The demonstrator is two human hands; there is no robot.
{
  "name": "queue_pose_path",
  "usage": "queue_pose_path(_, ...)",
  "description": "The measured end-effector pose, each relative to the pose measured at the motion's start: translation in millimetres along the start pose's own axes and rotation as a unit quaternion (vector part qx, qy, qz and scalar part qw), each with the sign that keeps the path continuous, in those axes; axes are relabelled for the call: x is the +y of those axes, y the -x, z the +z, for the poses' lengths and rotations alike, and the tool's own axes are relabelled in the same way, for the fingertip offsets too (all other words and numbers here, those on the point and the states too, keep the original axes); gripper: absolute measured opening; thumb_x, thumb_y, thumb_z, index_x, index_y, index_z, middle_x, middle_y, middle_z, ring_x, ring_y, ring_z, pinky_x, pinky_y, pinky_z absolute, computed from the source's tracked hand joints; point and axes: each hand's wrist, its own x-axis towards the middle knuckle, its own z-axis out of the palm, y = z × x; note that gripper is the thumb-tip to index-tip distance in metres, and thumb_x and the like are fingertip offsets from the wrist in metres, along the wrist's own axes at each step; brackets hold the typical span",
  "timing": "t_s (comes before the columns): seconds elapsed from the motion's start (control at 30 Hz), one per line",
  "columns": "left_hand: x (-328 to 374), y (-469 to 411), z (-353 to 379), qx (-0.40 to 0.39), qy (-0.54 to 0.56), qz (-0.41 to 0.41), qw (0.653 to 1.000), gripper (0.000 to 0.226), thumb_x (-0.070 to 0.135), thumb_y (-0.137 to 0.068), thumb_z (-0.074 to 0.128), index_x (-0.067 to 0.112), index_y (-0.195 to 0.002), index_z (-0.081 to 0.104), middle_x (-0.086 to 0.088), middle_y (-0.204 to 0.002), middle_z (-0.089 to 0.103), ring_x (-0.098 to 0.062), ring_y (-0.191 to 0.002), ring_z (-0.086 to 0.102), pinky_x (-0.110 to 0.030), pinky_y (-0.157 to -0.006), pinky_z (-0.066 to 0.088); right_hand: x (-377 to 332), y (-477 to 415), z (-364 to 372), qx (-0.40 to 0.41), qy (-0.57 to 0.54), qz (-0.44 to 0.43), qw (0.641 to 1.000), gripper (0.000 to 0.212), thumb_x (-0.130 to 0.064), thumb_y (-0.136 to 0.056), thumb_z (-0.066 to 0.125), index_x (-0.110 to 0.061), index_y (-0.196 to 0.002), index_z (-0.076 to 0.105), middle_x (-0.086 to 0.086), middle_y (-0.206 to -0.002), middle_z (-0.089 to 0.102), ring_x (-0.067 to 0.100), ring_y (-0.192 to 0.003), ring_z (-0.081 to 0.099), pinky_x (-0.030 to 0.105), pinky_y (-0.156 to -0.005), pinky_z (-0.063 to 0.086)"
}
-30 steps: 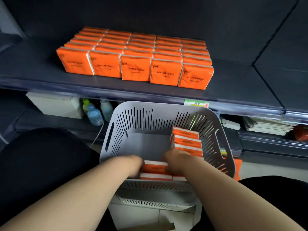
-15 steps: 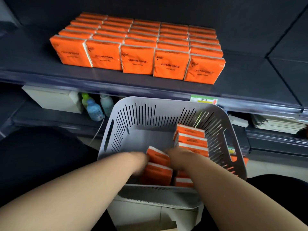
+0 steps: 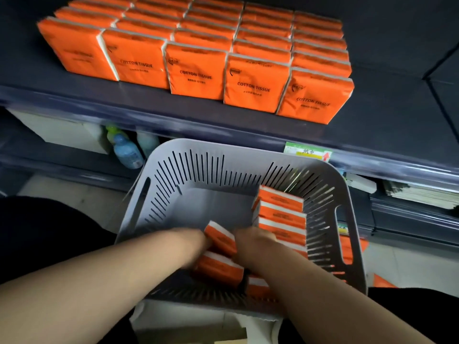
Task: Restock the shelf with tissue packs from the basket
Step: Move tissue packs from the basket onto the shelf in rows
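Shop shelving in dark blue stands before me, and closest of all my two forearms reach down over the near rim of the grey basket [image 3: 250, 152].

My left hand [image 3: 197, 240] and right hand [image 3: 252, 240] press in on either side of one orange tissue pack [image 3: 221, 238], near the basket's near wall. Blur and the pack hide my fingers, so I cannot tell whether either hand is curled round it or only pushing flat against it. This pack is tilted, with its white-banded narrow edge up and leaning toward the far left corner. Its long axis looks to run down between my hands, though the blur keeps me unsure. Another pack [image 3: 218, 266] lies just under it.

Along the right wall a row of packs [image 3: 280, 214] stands on edge, their long sides running left to right.

I judge this the pick-up step: the pack is in the basket, not yet lifted out. Next I would need a firm hold, a lift clear of the rim, and a turn to upright with the print facing forward.

Beyond, the shelf [image 3: 173, 112] carries the block of stocked packs [image 3: 196, 70], upright, print toward its front edge, with bare shelf toward the right end.
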Motion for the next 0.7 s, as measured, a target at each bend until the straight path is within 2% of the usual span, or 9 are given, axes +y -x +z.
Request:
queue_pose_path(0.1,4,-7,-1,-0.050,0.004,0.007,0.999,0.038,0.022,-0.091,0.058,0.016,-0.128,0.053,0.005,-0.088,0.057,-0.011,-0.073,0.052,-0.024,-0.063,0.041,2,-4,-2,-0.012,0.018,-0.017,1.000,0.047,-0.036,-0.084,0.063,-0.019,-0.127,0.052,0.007,-0.127,0.058,0.027,-0.117,0.055,0.035,-0.087,0.046)
queue_pose_path(0.13,4,-6,-1,-0.050,0.002,0.016,0.999,0.039,0.021,-0.091,0.057,0.015,-0.129,0.052,0.003,-0.093,0.058,-0.013,-0.079,0.055,-0.024,-0.066,0.040,2,-5,-1,-0.007,0.014,-0.018,1.000,0.044,-0.035,-0.085,0.061,-0.019,-0.124,0.053,0.007,-0.125,0.059,0.027,-0.115,0.056,0.035,-0.086,0.047)
queue_pose_path(0.17,2,-6,0,-0.040,-0.002,0.027,0.999,0.041,0.021,-0.090,0.057,0.014,-0.130,0.050,-0.003,-0.107,0.059,-0.018,-0.093,0.057,-0.025,-0.074,0.039,3,-6,-1,0.000,0.006,-0.017,1.000,0.040,-0.035,-0.085,0.059,-0.020,-0.122,0.054,0.007,-0.124,0.060,0.027,-0.114,0.057,0.035,-0.085,0.047)
queue_pose_path(0.23,-2,-2,3,-0.017,-0.023,0.047,0.998,0.047,0.025,-0.086,0.061,0.017,-0.131,0.048,-0.007,-0.127,0.054,-0.026,-0.113,0.053,-0.029,-0.089,0.037,4,-3,-2,0.019,-0.019,-0.016,0.999,0.038,-0.037,-0.085,0.057,-0.022,-0.120,0.055,0.007,-0.122,0.061,0.028,-0.112,0.058,0.036,-0.086,0.048)
queue_pose_path(0.3,-4,4,3,-0.015,-0.033,0.054,0.998,0.047,0.026,-0.085,0.064,0.018,-0.129,0.050,-0.007,-0.127,0.055,-0.027,-0.112,0.053,-0.029,-0.088,0.038,5,5,-3,0.033,-0.045,-0.012,0.998,0.039,-0.038,-0.083,0.058,-0.023,-0.119,0.053,0.008,-0.120,0.060,0.029,-0.110,0.058,0.035,-0.087,0.048)
queue_pose_path(0.37,-3,2,0,-0.009,-0.018,0.054,0.998,0.037,0.023,-0.086,0.062,0.015,-0.121,0.055,-0.008,-0.119,0.058,-0.026,-0.103,0.056,-0.028,-0.079,0.036,9,10,-6,0.035,-0.062,-0.008,0.997,0.043,-0.038,-0.083,0.059,-0.023,-0.122,0.050,0.008,-0.121,0.060,0.028,-0.110,0.058,0.034,-0.086,0.048)
queue_pose_path(0.47,-3,8,-10,0.042,0.018,0.058,0.997,0.025,0.021,-0.084,0.061,0.014,-0.109,0.061,-0.006,-0.102,0.063,-0.021,-0.084,0.056,-0.027,-0.071,0.038,17,23,-19,0.067,-0.111,0.004,0.992,0.053,-0.036,-0.082,0.060,-0.026,-0.131,0.044,0.007,-0.123,0.059,0.027,-0.110,0.058,0.034,-0.088,0.049)
queue_pose_path(0.6,-1,26,-30,0.142,0.039,0.106,0.983,0.029,0.025,-0.082,0.061,0.018,-0.110,0.056,-0.001,-0.112,0.054,-0.020,-0.100,0.054,-0.030,-0.082,0.044,41,44,-34,0.135,-0.204,0.003,0.970,0.052,-0.033,-0.081,0.062,-0.027,-0.129,0.044,0.003,-0.116,0.062,0.024,-0.104,0.059,0.029,-0.085,0.048)
queue_pose_path(0.7,1,44,-45,0.232,0.049,0.139,0.962,0.029,0.028,-0.082,0.058,0.022,-0.110,0.055,0.005,-0.116,0.048,-0.014,-0.106,0.050,-0.029,-0.090,0.043,59,63,-44,0.187,-0.269,-0.006,0.945,0.051,-0.029,-0.080,0.062,-0.028,-0.128,0.045,0.001,-0.111,0.064,0.022,-0.101,0.061,0.034,-0.087,0.050)
